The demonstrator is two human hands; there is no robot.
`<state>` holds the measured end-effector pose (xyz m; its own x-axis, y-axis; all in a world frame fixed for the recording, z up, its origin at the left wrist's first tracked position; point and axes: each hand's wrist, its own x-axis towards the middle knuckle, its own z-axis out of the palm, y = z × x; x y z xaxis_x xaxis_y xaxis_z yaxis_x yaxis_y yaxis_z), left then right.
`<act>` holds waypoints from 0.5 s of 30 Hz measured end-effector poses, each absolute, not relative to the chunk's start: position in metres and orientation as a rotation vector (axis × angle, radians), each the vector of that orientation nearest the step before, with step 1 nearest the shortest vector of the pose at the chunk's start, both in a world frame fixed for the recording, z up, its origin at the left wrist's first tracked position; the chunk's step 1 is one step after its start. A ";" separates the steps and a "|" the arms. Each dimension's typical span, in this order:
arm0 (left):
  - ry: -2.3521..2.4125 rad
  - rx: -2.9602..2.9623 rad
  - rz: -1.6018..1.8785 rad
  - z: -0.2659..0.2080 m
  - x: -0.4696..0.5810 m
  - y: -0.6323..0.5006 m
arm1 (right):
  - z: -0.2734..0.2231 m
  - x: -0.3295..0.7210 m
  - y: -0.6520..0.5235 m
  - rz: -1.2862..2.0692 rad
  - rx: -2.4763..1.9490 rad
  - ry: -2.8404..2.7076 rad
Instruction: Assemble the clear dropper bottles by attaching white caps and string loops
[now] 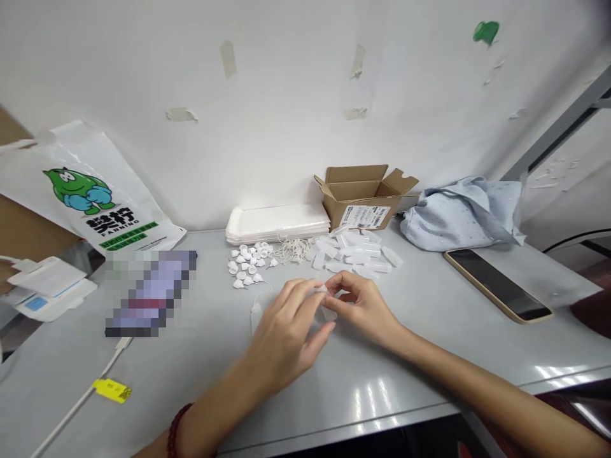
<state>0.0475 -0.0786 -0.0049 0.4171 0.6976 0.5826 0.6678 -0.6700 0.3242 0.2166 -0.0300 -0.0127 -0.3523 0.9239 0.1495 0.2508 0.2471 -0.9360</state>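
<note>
My right hand (365,308) is closed, its thumb and fingertips pinching a small translucent plastic tube (329,313). My left hand (289,331) curves in beside it with the thumb held apart from the fingers. Its index fingertip is close to the right fingertips; whether they touch is hard to see. Partly hidden behind the left hand lies another translucent piece (256,315). Beyond the hands are a group of small white caps with thin tips (245,264), a heap of pale strings (293,250) and a pile of translucent tubes (356,251).
Stacked white trays (279,219) and an open cardboard box (365,200) stand against the wall. A cloth bundle (463,216) and a phone (499,285) lie right. Left are a pixelated device (153,292), a cable (79,404) and a white printed bag (105,191).
</note>
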 end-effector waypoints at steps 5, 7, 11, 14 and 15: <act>1.321 2.738 0.927 -0.008 0.048 -0.078 | -0.018 0.214 -0.031 1.264 -1.123 -1.709; 1.333 2.721 0.919 -0.007 0.048 -0.077 | -0.021 0.213 -0.032 1.318 -1.113 -1.713; 1.338 2.769 0.851 -0.003 0.046 -0.075 | -0.024 0.211 -0.035 1.433 -1.063 -1.702; 1.346 2.792 0.688 -0.001 0.044 -0.077 | -0.023 0.209 -0.036 1.470 -1.079 -1.677; 1.354 2.790 0.647 -0.001 0.044 -0.077 | -0.022 0.209 -0.036 1.477 -1.095 -1.669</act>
